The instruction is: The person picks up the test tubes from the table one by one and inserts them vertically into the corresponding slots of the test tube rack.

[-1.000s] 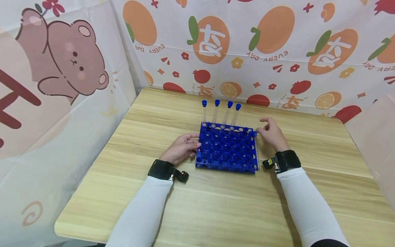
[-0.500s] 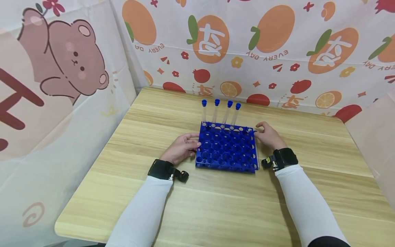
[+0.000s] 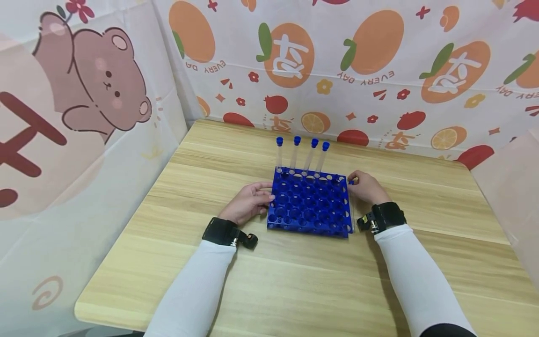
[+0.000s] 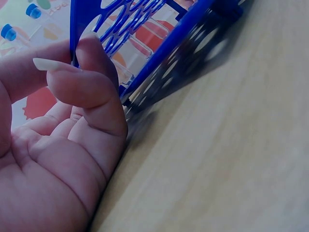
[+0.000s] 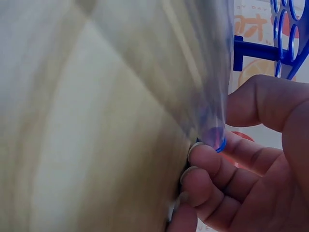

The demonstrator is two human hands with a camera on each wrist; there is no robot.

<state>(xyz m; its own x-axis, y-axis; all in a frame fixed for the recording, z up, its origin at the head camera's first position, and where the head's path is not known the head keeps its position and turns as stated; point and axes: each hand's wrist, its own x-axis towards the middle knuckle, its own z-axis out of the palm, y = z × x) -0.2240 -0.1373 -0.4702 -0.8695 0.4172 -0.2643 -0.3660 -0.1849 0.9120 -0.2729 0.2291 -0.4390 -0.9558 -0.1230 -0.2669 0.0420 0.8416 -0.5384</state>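
Observation:
A blue test tube rack (image 3: 309, 202) rests on the wooden table, its top full of round holes. My left hand (image 3: 247, 204) grips the rack's left edge between thumb and fingers; the left wrist view shows the thumb (image 4: 79, 87) bent beside the blue end wall (image 4: 86, 19). Along the right side of the rack lies a clear test tube (image 5: 210, 63) with a blue cap (image 5: 220, 141). My right hand (image 3: 368, 188) pinches this tube at its capped end, with curled fingers (image 5: 205, 159) below the cap. Several capped test tubes (image 3: 309, 159) stand slightly tilted in the rack's far row.
A white curtain with fruit prints (image 3: 328, 61) hangs along the table's far edge. Another curtain with a bear (image 3: 105, 84) borders the left side. The wooden table top (image 3: 286, 285) extends around the rack on all sides.
My right hand has moved slightly left to the capped end of the lying tube, and its raised fingers have closed down on it. The left hand and the rack have stayed put.

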